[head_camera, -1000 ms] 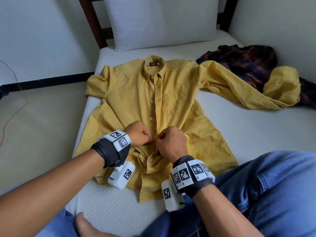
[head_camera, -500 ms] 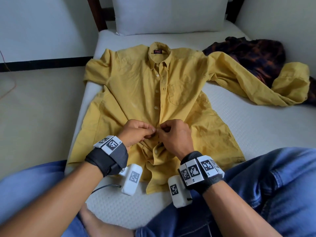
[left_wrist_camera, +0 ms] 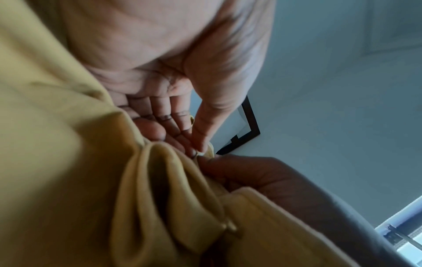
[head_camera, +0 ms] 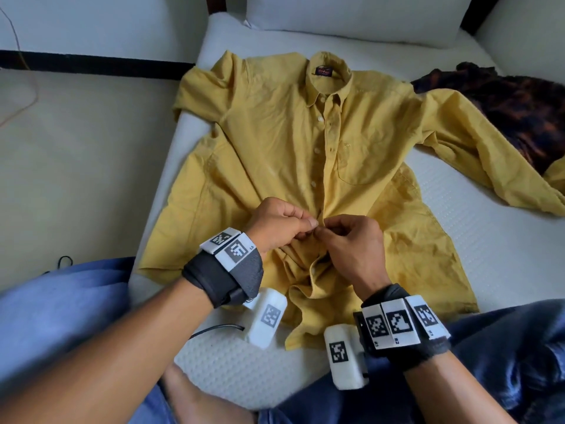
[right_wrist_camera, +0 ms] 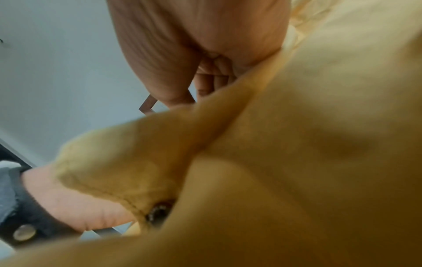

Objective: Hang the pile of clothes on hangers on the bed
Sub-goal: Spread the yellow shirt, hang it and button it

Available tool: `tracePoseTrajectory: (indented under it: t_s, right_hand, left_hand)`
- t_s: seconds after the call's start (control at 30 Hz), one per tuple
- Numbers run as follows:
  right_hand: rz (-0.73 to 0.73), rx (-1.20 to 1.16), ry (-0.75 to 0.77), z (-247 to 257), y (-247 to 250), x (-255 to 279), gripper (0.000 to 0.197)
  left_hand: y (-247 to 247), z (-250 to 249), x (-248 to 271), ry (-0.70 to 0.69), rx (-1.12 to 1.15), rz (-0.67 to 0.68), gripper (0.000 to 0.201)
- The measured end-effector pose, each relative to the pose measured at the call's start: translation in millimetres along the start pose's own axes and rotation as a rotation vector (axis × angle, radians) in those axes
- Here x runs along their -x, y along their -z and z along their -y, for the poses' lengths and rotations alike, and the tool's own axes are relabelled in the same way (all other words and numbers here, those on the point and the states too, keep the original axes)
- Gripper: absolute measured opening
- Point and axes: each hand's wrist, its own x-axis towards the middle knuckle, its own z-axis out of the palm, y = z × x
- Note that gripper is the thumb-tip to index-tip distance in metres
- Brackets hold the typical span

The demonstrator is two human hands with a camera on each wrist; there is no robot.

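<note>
I am looking down on the long-sleeved mustard-yellow button-up shirt (head_camera: 269, 154), which is lying face up on the white textured mattress (head_camera: 477, 228). Its left side is running right along the mattress edge, and the folded left sleeve is hanging just over that edge. Open mattress is showing to the right of the hem and in front of it, between my knees in blue jeans (head_camera: 519, 356).

My left hand (head_camera: 275, 228) and my right hand (head_camera: 351, 249) are meeting at the button placket, low on the shirt front. Both are pinching the yellow cloth between thumb and curled fingers, fingertips touching each other. The left wrist view is showing my thumb pressing a small pale button (left_wrist_camera: 202, 153) at the fabric edge.

Compared with half a second ago, my hands are sitting at the same spot on the placket, while the camera is tilting further down and nearer, so the white pillow (head_camera: 351, 16) is now cut off at the top.

A dark orange-patterned garment (head_camera: 504, 108) is lying crumpled at the right, partly under the yellow sleeve. Beige floor (head_camera: 76, 148) is lying left of the bed.
</note>
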Motion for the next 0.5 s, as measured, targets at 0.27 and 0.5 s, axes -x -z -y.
tracePoseTrajectory:
  t_s: [0.27,0.5]
  right_hand:
    - [0.019,-0.132,-0.032,-1.3,-0.3,1.2,0.012]
    - [0.092,-0.257,-0.074,5.8,3.0,1.1,0.020]
  left_hand:
    - [2.1,-1.0,0.8,-0.009,0.002,0.029,0.002]
    - [4.2,1.1,0.1,0.018,0.044,-0.005,0.002]
